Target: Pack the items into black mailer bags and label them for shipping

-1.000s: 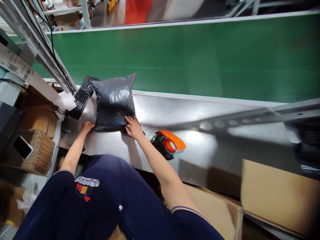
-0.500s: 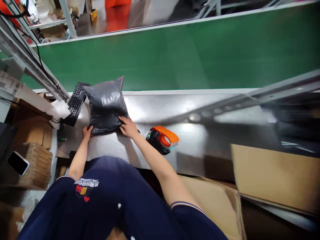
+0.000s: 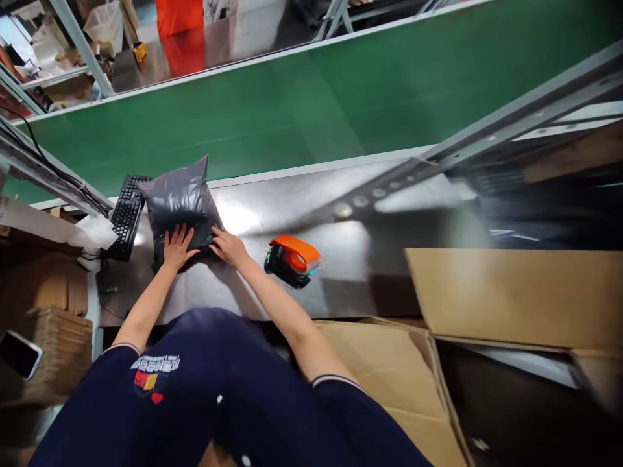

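Note:
A black plastic mailing bag [image 3: 182, 201], plump and wrinkled, lies on the metal worktable [image 3: 341, 237]. My left hand [image 3: 178, 250] rests flat on the lower part of the bag, its fingers spread. At the bag's lower right edge is my right hand [image 3: 228, 248], fingers stretched onto the plastic; its thumb side is hard to make out. A black keyboard [image 3: 127, 217] sits just left of the bag, whose upper left corner touches or overlaps it. To the right of my right hand lies a black handheld device with an orange loop-shaped part [image 3: 296, 250].
A green conveyor belt [image 3: 292, 117] runs behind the worktable. Open cardboard boxes [image 3: 516, 295] stand at the right front. At left are stacked cardboard [image 3: 63, 350], a phone [image 3: 20, 354] and a white paper strip [image 3: 43, 224]. A metal post [image 3: 487, 133] slants across the right.
My left hand has gone from the bag's lower left corner onto its face, fingers now spread. My right hand stays by the lower right edge. The view has shifted and tilted.

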`<state>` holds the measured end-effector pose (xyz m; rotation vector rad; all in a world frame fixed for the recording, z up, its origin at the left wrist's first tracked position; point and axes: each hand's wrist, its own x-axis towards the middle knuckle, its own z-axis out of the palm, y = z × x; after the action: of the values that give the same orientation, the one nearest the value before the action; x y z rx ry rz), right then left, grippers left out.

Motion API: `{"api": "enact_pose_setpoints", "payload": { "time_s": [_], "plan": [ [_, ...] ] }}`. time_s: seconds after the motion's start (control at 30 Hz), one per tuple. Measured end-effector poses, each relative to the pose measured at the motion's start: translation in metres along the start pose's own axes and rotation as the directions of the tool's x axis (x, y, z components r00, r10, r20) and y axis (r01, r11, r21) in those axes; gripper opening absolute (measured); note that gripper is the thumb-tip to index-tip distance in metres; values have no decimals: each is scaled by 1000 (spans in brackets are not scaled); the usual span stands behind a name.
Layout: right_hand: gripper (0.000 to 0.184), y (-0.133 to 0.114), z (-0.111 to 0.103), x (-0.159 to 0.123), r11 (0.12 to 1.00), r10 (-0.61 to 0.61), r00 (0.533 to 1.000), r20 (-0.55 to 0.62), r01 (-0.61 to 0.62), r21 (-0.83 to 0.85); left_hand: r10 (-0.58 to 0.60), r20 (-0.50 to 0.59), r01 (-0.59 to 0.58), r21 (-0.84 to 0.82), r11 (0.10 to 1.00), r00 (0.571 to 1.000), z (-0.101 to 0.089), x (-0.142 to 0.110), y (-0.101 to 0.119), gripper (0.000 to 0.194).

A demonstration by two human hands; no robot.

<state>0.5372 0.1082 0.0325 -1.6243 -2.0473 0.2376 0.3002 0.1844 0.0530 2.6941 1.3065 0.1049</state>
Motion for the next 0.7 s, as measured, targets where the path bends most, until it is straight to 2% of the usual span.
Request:
{"api": "enact_pose_setpoints", "payload": {
  "time_s": [0.07,0.1,0.13,0.23,0.33,0.47,0.6,0.67,0.7],
  "plan": [
    [47,17,-15,-16,996,79,979,-190,-73,43,-20,5,20,15,1000,1000,0,2,-10,79],
    [54,27,-23,-27,996,87,966,-244,-77,51,-19,5,19,22,1000,1000,0,1,-16,79],
    [57,37,-30,-41,997,64,966,-251,-53,48,-12,4,12,29,1000,1000,-2,1,-21,79],
    [52,61,-38,-81,998,-56,996,-69,55,-5,23,13,-23,47,999,1000,-10,2,-35,79],
    [66,68,-26,-102,993,-91,991,98,98,-69,56,23,-57,69,996,998,-18,2,-39,81],
    [72,68,3,-91,989,-136,981,142,143,-40,79,14,-80,100,992,997,-13,-6,-19,101],
    [69,77,18,-68,960,-263,937,231,228,164,235,120,-245,78,966,965,0,-4,9,86],
    [70,79,22,-63,939,-230,942,244,149,310,272,110,-281,77,957,956,3,2,15,76],
    [70,77,25,-63,912,-169,959,228,64,405,268,85,-275,76,958,960,4,6,17,71]
  ]
}}
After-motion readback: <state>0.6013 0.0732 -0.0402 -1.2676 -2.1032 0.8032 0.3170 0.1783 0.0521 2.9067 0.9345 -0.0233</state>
